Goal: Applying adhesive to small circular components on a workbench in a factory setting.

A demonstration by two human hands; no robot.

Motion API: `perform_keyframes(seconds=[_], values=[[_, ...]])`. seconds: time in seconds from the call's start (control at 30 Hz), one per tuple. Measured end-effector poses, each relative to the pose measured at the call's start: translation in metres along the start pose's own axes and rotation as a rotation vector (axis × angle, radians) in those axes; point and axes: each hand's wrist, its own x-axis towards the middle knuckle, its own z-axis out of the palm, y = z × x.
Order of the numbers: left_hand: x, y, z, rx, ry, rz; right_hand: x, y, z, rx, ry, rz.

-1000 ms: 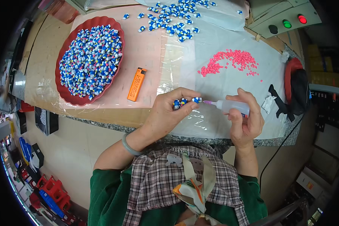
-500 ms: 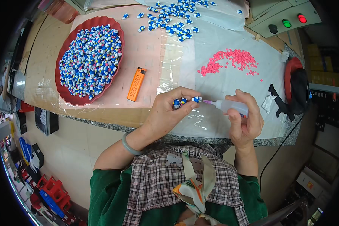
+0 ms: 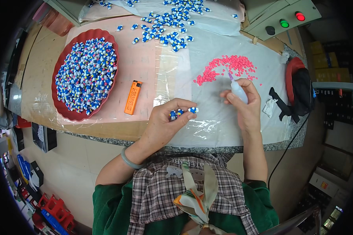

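My left hand (image 3: 167, 119) is closed around several small blue-and-white figurines (image 3: 179, 112), one of them pinched between thumb and forefinger. My right hand (image 3: 246, 100) grips a translucent squeeze bottle (image 3: 239, 92) with a thin purple nozzle pointing up and away from me. That nozzle tip is over or just by the near edge of a scattered pile of small pink pieces (image 3: 239, 62); whether it touches any I cannot tell. More blue-and-white figurines (image 3: 168, 21) lie loose at the far side of the table.
A red scalloped tray (image 3: 116, 53) heaped with figurines stands at the left. An orange lighter (image 3: 133, 98) lies between it and my left hand. At the right are a crumpled tissue (image 3: 269, 107), a black strap (image 3: 283, 105) and a black bag (image 3: 303, 92). A box with lit buttons (image 3: 284, 23) stands far right.
My right hand has swung the bottle up and away from the figurines, toward the pink pieces. The left hand keeps its hold. The whole view has shifted slightly.
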Motion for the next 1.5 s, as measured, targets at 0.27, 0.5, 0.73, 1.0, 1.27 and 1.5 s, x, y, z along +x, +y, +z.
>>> perform_keyframes(seconds=[0.27, 0.5, 0.73, 1.0, 1.27, 1.5], values=[[0.001, 0.0, -0.001, 0.042, -0.008, 0.0, 0.029, 0.003, 0.009, -0.925, -0.032, -0.456], [0.0, -0.001, -0.002, 0.065, -0.016, 0.014, 0.039, 0.004, 0.017, -1.021, -0.098, -0.454], [0.0, -0.001, -0.001, 0.071, -0.014, 0.03, 0.04, -0.001, 0.009, -0.87, -0.179, -0.385], [0.0, -0.003, -0.001, 0.083, -0.007, 0.063, 0.03, 0.005, 0.012, -0.974, -0.099, -0.354], [0.001, -0.004, 0.002, 0.058, 0.035, 0.085, 0.03, 0.001, 0.024, -1.062, -0.091, -0.457], [0.001, -0.003, 0.0, 0.096, -0.009, 0.054, 0.036, -0.005, 0.025, -1.135, -0.174, -0.395]])
